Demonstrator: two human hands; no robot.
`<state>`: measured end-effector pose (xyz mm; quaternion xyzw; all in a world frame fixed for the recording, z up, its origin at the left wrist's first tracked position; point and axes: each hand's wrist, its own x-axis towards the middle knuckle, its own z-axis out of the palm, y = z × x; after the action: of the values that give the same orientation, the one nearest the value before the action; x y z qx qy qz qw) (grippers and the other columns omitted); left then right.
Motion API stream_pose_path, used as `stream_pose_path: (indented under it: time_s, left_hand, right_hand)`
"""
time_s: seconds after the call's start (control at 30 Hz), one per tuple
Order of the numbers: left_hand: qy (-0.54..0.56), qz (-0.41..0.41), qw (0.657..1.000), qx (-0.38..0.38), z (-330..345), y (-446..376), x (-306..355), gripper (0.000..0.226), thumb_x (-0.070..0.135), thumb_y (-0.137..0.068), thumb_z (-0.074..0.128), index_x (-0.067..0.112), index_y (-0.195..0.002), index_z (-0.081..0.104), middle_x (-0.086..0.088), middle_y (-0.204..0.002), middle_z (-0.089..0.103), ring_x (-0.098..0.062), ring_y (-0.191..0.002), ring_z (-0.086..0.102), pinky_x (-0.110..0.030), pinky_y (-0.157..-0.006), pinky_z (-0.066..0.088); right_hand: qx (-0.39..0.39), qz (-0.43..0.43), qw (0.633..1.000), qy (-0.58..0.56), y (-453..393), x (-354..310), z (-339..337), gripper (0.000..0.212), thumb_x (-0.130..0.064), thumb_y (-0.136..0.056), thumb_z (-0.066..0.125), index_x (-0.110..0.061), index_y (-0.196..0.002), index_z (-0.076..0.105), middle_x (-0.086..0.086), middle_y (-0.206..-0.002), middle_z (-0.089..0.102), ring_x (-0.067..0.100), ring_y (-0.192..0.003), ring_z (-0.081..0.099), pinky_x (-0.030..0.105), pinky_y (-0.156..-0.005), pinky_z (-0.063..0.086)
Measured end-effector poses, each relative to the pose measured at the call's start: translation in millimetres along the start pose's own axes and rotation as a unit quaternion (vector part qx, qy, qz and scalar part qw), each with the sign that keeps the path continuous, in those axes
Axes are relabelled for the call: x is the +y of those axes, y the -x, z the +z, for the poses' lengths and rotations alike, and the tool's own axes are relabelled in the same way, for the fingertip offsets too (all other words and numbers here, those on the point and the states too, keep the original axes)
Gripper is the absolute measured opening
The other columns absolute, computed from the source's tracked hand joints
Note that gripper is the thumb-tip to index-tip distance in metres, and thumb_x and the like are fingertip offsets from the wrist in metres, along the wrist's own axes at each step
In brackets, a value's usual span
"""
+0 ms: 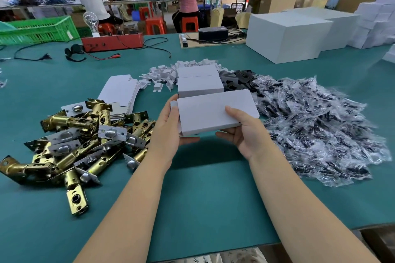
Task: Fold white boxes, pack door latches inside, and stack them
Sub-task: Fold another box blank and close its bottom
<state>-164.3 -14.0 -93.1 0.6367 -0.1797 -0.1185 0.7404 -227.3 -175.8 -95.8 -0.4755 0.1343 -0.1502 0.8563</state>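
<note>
While both hands hold it above the green tabletop (203,188), the white box (211,113) sits level between them, its broad face up and its right-hand flap standing out flat past the body. The left hand (168,128) grips the box's left end, thumb underneath along the near edge and fingers curled round the end, where a small side flap (173,103) shows above the fingertips. The right hand (245,132) clamps the right part of the box, thumb lying on the top face and fingers curled beneath the near edge.

Just behind the held box, two closed white boxes (199,83) lie on the tabletop, one behind the other and touching. To their left rests a sheaf of flat, unfolded box blanks (119,92), and behind it a scatter of small white card inserts (162,74). Left of the hands, a heap of brass door latches (81,141) with silver faceplates lies piled crosswise. To the right spreads a large mound of clear plastic packets (316,126) with dark contents, and black strike plates (237,80) lie between that mound and the closed boxes. Farther right at the back stand large white cartons (288,34) and stacks of small white boxes (376,23). A red device (113,41) with cables sits far left, beside a green crate (38,30). People sit at benches beyond.
</note>
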Motion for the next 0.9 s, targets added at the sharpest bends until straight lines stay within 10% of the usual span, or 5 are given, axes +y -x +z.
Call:
stream_pose_path:
  time_s: [0.27, 0.43, 0.63, 0.73, 0.9]
  left_hand:
    - [0.010, -0.058, 0.998, -0.030, 5.2, 16.2, -3.9, 0.033, 0.075, -0.084, 0.029, 0.074, -0.117, 0.035, 0.011, -0.125, 0.059, -0.026, -0.104, 0.065, -0.042, -0.062, 0.058]
    - [0.003, -0.069, 0.998, -0.009, 5.6, 17.0, -7.5, 0.050, 0.055, -0.100, 0.029, 0.052, -0.146, 0.009, 0.007, -0.127, 0.046, -0.028, -0.106, 0.057, -0.037, -0.057, 0.057]
    - [-0.089, -0.037, 0.995, -0.040, 1.0, 18.1, -8.0, 0.051, 0.038, -0.098, 0.049, 0.048, -0.140, 0.023, 0.014, -0.123, 0.048, -0.021, -0.111, 0.052, -0.036, -0.058, 0.059]
    - [-0.199, -0.004, 0.978, -0.065, 0.1, 20.8, -10.5, 0.085, 0.053, -0.086, 0.058, 0.048, -0.148, -0.001, 0.022, -0.136, 0.039, -0.009, -0.115, 0.047, -0.036, -0.082, 0.057]
    - [-0.360, 0.071, 0.930, -0.019, 7.6, 17.4, -13.7, 0.114, 0.067, -0.077, 0.058, 0.026, -0.151, -0.017, 0.014, -0.157, 0.004, -0.008, -0.142, 0.010, -0.030, -0.115, 0.012]
  right_hand:
    - [0.011, -0.001, 1.000, 0.021, 2.2, 5.9, -0.8, 0.011, -0.014, -0.089, 0.063, -0.015, -0.100, 0.060, 0.001, -0.085, 0.073, 0.018, -0.073, 0.071, 0.036, -0.060, 0.059]
    - [0.001, -0.037, 0.996, 0.076, 7.6, 10.6, 3.5, 0.014, -0.015, -0.087, 0.067, -0.019, -0.099, 0.062, -0.006, -0.084, 0.074, 0.012, -0.076, 0.071, 0.031, -0.058, 0.057]
    - [0.001, -0.057, 0.996, 0.075, 10.4, 3.4, -1.0, 0.018, -0.013, -0.085, 0.067, -0.019, -0.100, 0.063, -0.005, -0.086, 0.075, 0.014, -0.079, 0.071, 0.036, -0.061, 0.059]
    - [0.002, -0.057, 0.995, 0.083, 9.1, 1.1, -3.7, 0.017, -0.012, -0.084, 0.067, -0.019, -0.099, 0.063, -0.003, -0.085, 0.075, 0.016, -0.078, 0.071, 0.035, -0.060, 0.059]
    - [0.029, -0.057, 0.994, 0.083, 5.4, -3.9, -6.0, 0.023, -0.013, -0.086, 0.067, -0.016, -0.108, 0.061, 0.005, -0.100, 0.072, 0.024, -0.088, 0.071, 0.038, -0.064, 0.059]
